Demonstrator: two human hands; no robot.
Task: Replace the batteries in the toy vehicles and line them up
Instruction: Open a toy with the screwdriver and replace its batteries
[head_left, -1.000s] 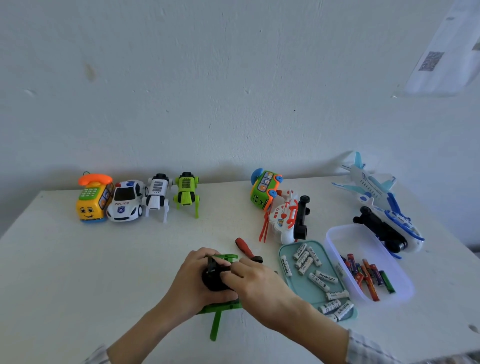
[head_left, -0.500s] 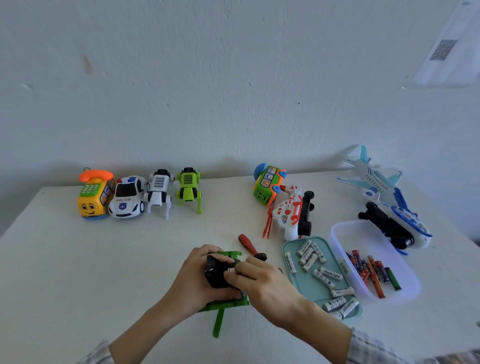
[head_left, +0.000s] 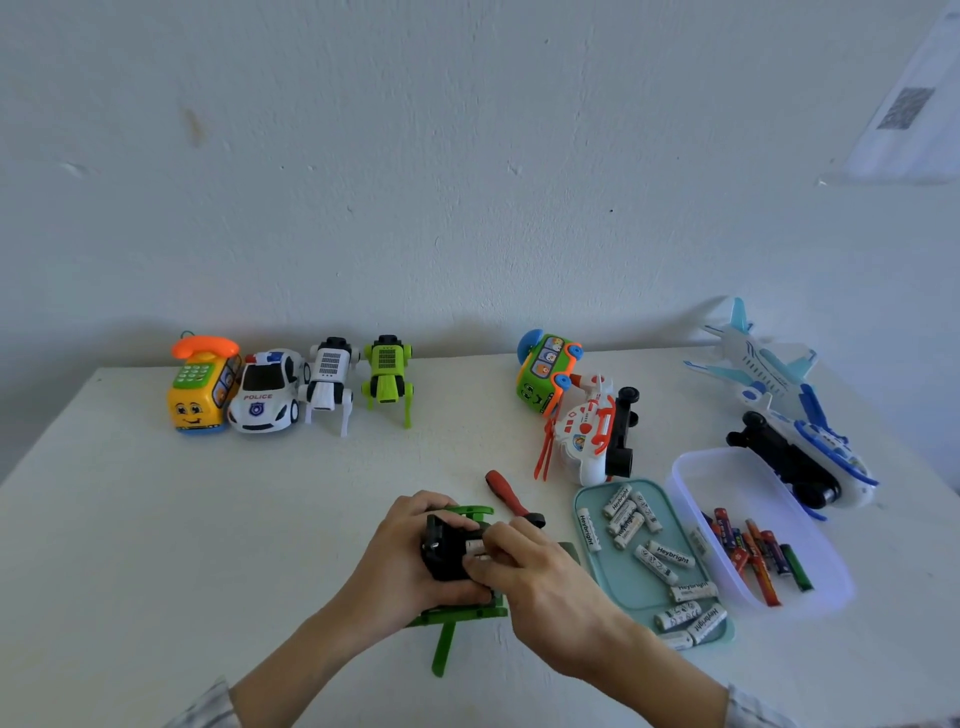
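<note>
A green toy vehicle (head_left: 447, 618) lies upside down near the table's front, its black underside (head_left: 447, 551) facing up. My left hand (head_left: 400, 566) grips it from the left. My right hand (head_left: 540, 582) pinches a white battery (head_left: 475, 550) at the open battery compartment. A teal tray (head_left: 623, 582) to the right holds several white batteries. A clear tub (head_left: 748, 525) beside it holds several coloured batteries. A red-handled screwdriver (head_left: 511, 499) lies just behind my hands.
A phone car (head_left: 202, 389), police car (head_left: 265, 392), white robot dog (head_left: 330, 384) and green robot dog (head_left: 387, 376) stand in a row at the back left. A green bus (head_left: 545, 371), overturned white toy (head_left: 592, 431) and two planes (head_left: 763, 364) (head_left: 810, 462) sit at the right.
The camera has shifted slightly. My right hand's fingers have worked a little at the battery compartment; both hands stay on the green toy.
</note>
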